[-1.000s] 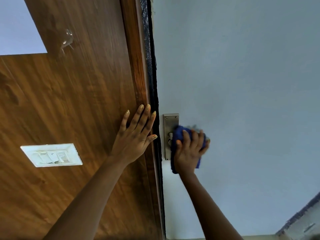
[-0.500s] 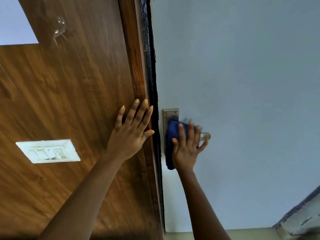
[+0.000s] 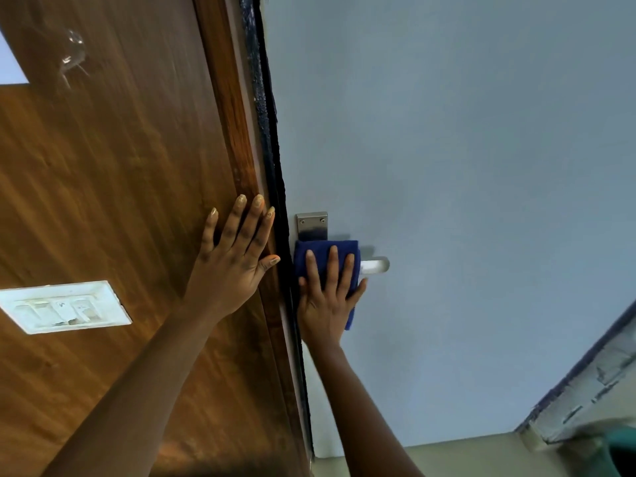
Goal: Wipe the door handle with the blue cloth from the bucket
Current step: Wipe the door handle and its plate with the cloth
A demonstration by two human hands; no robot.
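Nearest the camera, two bare forearms reach up and away from the bottom edge. The left hand (image 3: 232, 266) lies flat and fully open on the brown wooden wall panel (image 3: 113, 187), its fingers spread and pointing up, the thumb stretched out to the right toward the dark strip at the door's edge; it holds nothing. Left of that forearm, a white switch plate (image 3: 63, 306) is set into the same wood.

The right hand (image 3: 327, 297) is just right of the dark strip, palm toward the door, fingers held straight and close together. It presses the blue cloth (image 3: 321, 254) flat against the door rather than closing around it; the thumb sits at the cloth's left edge. The cloth is folded into a rough rectangle and covers the near part of the door handle (image 3: 375, 265), whose rounded metal tip sticks out to the right beyond the cloth and the fingertips. A corner of the cloth hangs down below the palm on the right side.

Just above the cloth, the top of the metal backplate (image 3: 312, 225) shows, with two small screws. Beyond it the pale grey-blue door (image 3: 464, 149) fills the upper right. High on the wood at far left a small clear hook (image 3: 73, 56) is fixed.
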